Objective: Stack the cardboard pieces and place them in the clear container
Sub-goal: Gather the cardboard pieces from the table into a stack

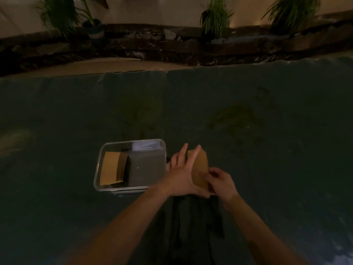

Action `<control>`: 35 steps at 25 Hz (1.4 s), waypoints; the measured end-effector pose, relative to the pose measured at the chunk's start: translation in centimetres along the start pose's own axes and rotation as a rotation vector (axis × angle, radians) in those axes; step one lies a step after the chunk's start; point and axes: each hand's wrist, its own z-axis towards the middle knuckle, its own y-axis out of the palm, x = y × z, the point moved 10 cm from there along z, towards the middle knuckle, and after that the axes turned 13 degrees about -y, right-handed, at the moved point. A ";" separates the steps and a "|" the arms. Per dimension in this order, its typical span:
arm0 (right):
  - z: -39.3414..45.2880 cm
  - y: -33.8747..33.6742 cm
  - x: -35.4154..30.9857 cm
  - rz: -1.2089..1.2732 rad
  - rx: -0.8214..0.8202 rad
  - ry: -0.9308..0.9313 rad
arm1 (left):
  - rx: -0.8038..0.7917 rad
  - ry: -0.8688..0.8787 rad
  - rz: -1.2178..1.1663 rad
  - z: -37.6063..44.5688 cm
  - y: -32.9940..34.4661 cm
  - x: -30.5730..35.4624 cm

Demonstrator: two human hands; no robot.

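A clear plastic container (162,150) stands on the dark green cloth left of centre. Inside it, against its left wall, leans a stack of brown cardboard pieces (112,168). Just right of the container both hands hold a second bunch of cardboard pieces (200,167) on edge. My left hand (181,175) presses flat against its left face, fingers stretched. My right hand (219,180) pinches its near right edge. The bunch's lower part is hidden behind my hands.
The dark green cloth (248,121) covers the surface all round. A large flat cardboard sheet (95,66) lies beyond its far left edge. Behind runs a dark stone border (172,46) with potted plants (215,18). The light is dim.
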 end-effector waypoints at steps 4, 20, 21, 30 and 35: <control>1.4 -0.1 0.7 0.032 0.046 0.006 | 0.050 -0.416 -0.671 1.4 1.4 -5.4; 7.5 -0.8 1.8 -0.753 0.185 -0.051 | 0.171 -0.620 -0.491 7.0 3.9 -7.0; 7.6 -0.8 2.3 -0.721 0.188 -0.038 | 0.172 -0.632 -0.516 6.9 4.2 -7.2; 9.3 0.9 5.8 -0.195 0.005 0.311 | -0.015 -0.715 -0.643 7.3 5.0 -7.7; 6.1 3.0 4.9 0.190 -0.045 0.245 | -0.204 -0.841 -1.288 3.4 7.1 -7.0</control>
